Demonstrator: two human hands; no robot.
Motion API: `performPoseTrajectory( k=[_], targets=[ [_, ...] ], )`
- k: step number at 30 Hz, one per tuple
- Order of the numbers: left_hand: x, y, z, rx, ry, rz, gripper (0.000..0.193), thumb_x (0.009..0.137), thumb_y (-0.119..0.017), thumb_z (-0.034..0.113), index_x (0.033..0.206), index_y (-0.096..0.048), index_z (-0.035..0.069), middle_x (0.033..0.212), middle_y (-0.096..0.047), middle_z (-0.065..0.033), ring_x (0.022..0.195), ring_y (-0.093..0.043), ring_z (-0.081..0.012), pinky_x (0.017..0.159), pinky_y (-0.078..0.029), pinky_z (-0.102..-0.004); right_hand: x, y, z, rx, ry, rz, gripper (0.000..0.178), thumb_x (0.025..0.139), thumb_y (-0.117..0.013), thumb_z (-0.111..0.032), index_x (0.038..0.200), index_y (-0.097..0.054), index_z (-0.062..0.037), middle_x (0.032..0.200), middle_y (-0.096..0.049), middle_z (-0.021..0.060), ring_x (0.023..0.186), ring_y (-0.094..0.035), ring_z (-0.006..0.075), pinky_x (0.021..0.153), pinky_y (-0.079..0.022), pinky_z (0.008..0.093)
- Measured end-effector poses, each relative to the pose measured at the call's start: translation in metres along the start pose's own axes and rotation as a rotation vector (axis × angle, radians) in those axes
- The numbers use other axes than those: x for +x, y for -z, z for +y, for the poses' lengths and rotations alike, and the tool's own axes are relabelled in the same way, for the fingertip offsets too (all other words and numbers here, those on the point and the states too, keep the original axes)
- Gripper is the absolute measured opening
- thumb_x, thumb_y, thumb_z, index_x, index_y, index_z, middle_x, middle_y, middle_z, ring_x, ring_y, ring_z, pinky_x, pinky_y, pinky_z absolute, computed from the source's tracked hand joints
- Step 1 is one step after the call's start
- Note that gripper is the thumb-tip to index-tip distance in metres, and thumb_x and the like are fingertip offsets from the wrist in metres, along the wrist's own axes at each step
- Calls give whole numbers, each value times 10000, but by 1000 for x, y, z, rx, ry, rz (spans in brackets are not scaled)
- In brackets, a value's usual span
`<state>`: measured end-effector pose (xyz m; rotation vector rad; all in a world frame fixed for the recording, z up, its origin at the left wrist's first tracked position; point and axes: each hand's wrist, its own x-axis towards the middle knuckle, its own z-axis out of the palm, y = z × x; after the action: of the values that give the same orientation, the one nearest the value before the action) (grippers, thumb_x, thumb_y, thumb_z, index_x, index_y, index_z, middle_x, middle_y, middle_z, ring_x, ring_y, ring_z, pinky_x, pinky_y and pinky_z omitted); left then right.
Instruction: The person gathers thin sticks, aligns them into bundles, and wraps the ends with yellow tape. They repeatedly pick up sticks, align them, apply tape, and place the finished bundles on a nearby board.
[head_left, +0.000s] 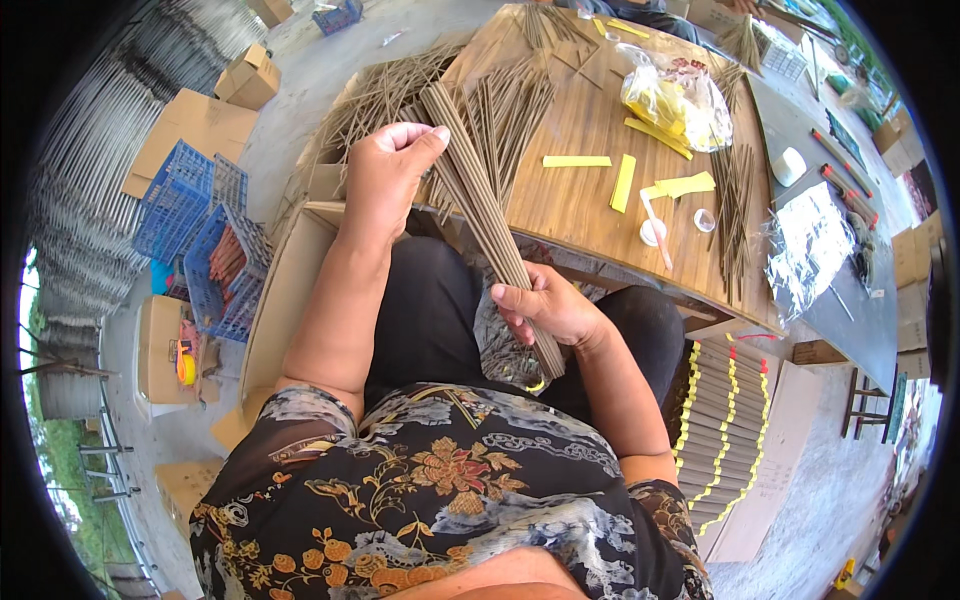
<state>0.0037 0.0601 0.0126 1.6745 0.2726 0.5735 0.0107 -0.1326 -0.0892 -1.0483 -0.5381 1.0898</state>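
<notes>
A bundle of long, thin brown sticks (478,205), which look like incense sticks, slants across my lap in front of the table edge. My right hand (550,305) is closed round its lower part, thumb on top. Near its upper end my left hand (392,165) is pinched at the left edge, the thumb tip against the sticks. What lies under the left fingers is hidden. Behind the bundle, loose sticks of the same kind (515,110) are fanned out on the wooden table (560,215).
Yellow paper strips (577,161), a clear plastic bag (690,105) and a small white tub (652,232) are on the table. Yellow-banded bundles (718,420) lie at my right. Blue crates (225,270) and cardboard boxes (190,135) stand at left.
</notes>
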Motion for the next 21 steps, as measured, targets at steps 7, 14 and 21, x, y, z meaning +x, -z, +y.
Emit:
performPoseTrajectory(
  k=[7, 14, 21],
  targets=[
    [0, -6, 2, -1, 37, -1, 109, 751, -653, 82, 768, -604, -14, 664, -539, 27, 572, -439, -24, 512, -360, -171, -3, 4, 1, -6, -2, -2, 276, 822, -601, -259, 715, -430, -70, 547, -444, -18, 402, -425, 61, 376, -384, 194],
    [3, -6, -3, -64, 42, 3, 98, 767, -630, 95, 763, -586, 7, 649, -532, 31, 501, -376, -3, 436, -291, -158, 0, 9, 0, 11, -1, -14, 287, 814, -610, -271, 706, -435, -71, 542, -445, -16, 404, -428, 63, 377, -384, 192],
    [0, -9, 2, -75, 19, -82, 131, 792, -596, 130, 799, -558, 5, 645, -567, -35, 453, -398, -24, 395, -297, -159, 3, 15, 4, 109, -33, -38, 261, 820, -605, -258, 728, -446, -72, 544, -451, -13, 403, -432, 70, 377, -379, 196]
  ],
)
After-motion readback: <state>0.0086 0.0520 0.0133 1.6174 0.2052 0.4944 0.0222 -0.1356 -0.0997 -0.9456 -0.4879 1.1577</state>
